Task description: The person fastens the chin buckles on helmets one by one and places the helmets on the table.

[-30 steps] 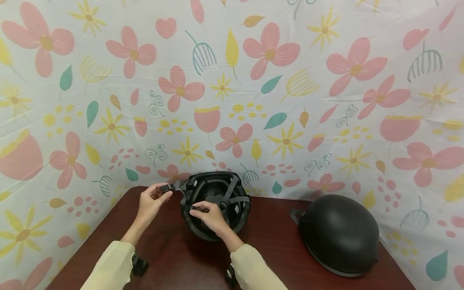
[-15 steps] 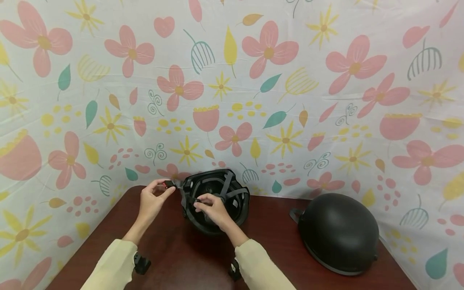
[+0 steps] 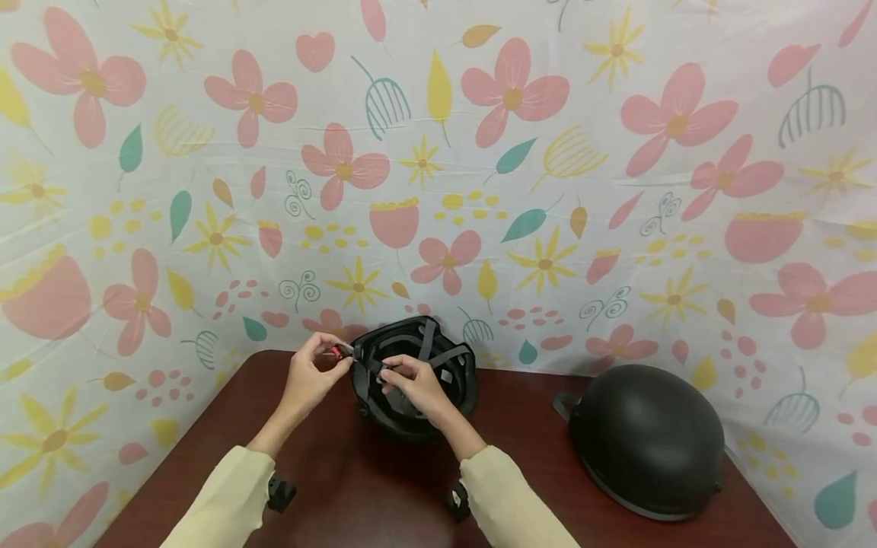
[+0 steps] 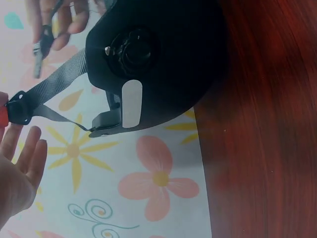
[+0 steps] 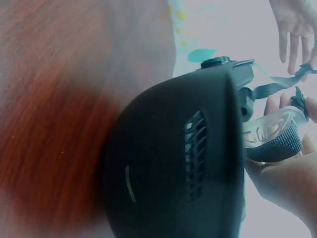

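Observation:
A black helmet (image 3: 414,428) lies on the table with its strapped inside facing me. My left hand (image 3: 311,380) pinches a red and black buckle piece (image 3: 339,351) at the end of a grey strap (image 4: 62,79) from the helmet's left side. The red part (image 4: 3,116) shows at the edge of the left wrist view. Over the helmet's opening, my right hand (image 3: 419,392) pinches a black buckle end (image 4: 45,42). A grey woven strap with a translucent pad (image 5: 270,126) runs by the right fingers. The two buckle pieces are close but apart.
A second black helmet (image 3: 647,438) sits dome up at the right of the dark red wooden table (image 3: 342,495), its strap loop (image 3: 565,406) sticking out leftward. A flowered cloth (image 3: 438,183) hangs close behind the table. Small black cameras are on both wrists.
My left hand has moved right with its buckle piece, nearer the right hand. The red part has come into view. The right hand rose slightly, and the helmet turned and tilted a little.

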`<action>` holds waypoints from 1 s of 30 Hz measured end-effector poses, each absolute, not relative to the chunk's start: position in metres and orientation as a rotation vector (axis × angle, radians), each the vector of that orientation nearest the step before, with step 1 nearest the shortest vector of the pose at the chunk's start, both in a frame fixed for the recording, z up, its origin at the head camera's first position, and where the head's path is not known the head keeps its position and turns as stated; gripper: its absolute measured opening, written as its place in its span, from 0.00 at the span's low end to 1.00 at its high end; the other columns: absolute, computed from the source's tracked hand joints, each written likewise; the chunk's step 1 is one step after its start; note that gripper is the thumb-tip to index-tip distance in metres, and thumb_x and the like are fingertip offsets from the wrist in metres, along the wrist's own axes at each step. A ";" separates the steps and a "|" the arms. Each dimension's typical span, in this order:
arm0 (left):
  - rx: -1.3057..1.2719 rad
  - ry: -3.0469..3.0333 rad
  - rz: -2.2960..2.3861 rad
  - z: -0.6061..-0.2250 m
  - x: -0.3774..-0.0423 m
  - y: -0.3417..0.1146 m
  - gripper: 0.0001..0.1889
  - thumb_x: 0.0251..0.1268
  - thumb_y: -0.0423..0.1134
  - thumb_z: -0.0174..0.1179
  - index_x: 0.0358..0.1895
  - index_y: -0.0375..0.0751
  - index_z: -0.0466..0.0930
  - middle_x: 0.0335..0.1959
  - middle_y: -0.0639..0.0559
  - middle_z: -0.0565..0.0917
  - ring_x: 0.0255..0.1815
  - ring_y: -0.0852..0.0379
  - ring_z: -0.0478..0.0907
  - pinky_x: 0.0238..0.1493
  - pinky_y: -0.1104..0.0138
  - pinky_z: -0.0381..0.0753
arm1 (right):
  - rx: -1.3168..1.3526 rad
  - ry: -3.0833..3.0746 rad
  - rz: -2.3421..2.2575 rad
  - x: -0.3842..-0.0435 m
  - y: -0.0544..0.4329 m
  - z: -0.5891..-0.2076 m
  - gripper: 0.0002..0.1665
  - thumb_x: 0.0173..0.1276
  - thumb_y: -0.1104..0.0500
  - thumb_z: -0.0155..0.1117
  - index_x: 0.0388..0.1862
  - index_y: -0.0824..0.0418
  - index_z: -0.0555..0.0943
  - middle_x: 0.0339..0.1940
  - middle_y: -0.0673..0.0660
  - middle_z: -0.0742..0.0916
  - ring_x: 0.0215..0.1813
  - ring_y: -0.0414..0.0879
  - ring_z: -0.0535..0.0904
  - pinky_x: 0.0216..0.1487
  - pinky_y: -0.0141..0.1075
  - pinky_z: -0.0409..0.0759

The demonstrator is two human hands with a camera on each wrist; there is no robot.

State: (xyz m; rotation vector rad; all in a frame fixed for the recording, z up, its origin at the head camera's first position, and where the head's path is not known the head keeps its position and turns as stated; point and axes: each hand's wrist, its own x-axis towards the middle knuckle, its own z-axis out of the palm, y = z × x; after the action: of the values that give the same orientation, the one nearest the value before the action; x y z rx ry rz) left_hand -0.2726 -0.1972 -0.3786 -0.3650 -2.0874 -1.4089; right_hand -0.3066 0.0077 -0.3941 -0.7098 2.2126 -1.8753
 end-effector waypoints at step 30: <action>-0.581 -2.243 -1.152 -0.393 -0.271 -0.193 0.14 0.56 0.25 0.65 0.46 0.40 0.84 0.37 0.49 0.85 0.39 0.53 0.79 0.46 0.60 0.80 | -0.852 2.218 -1.705 -0.308 0.022 -0.369 0.18 0.74 0.58 0.57 0.57 0.66 0.80 0.45 0.71 0.86 0.38 0.45 0.82 0.46 0.36 0.81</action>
State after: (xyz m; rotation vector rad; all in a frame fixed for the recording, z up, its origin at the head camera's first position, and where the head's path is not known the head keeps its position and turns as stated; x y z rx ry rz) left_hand -0.2707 -0.1927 -0.3935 -0.5806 -2.2426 -1.1518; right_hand -0.3084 0.0220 -0.3692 -0.8517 2.2180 -1.7048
